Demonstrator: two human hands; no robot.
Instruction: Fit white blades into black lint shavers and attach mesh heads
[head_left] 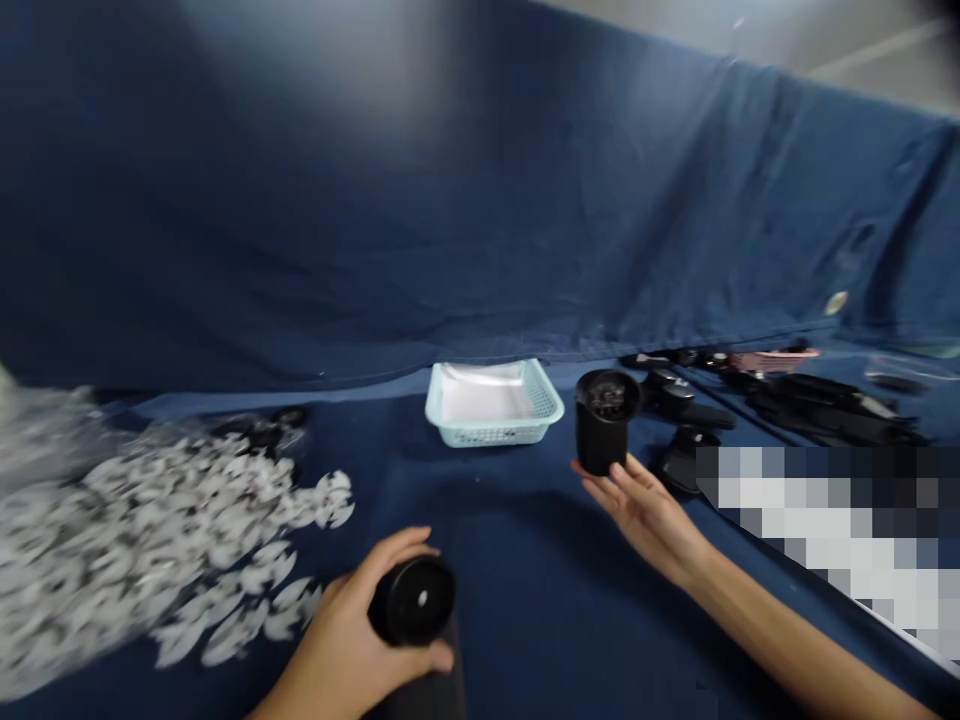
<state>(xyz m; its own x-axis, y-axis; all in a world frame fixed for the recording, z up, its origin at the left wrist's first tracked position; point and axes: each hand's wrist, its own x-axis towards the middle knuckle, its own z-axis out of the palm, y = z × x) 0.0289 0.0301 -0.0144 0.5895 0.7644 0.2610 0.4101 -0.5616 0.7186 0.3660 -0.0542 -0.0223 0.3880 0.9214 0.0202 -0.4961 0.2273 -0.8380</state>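
My left hand curls round a black round part with a small shiny spot at its centre, thumb and fingers on opposite sides. Below that part is a dark flat surface, whose kind I cannot make out. Farther off to the right, my right hand grips the lower end of a black cylindrical housing. The housing is upright, and some detail shows inside its wide top opening. White fan-blade pieces lie in a large pile left of my left hand.
A light blue basket with a white lining stands at the back centre. Black parts lie on the blue cloth at the right, near a pink basket. Clear plastic bags lie at the left. A dark blue curtain hangs behind.
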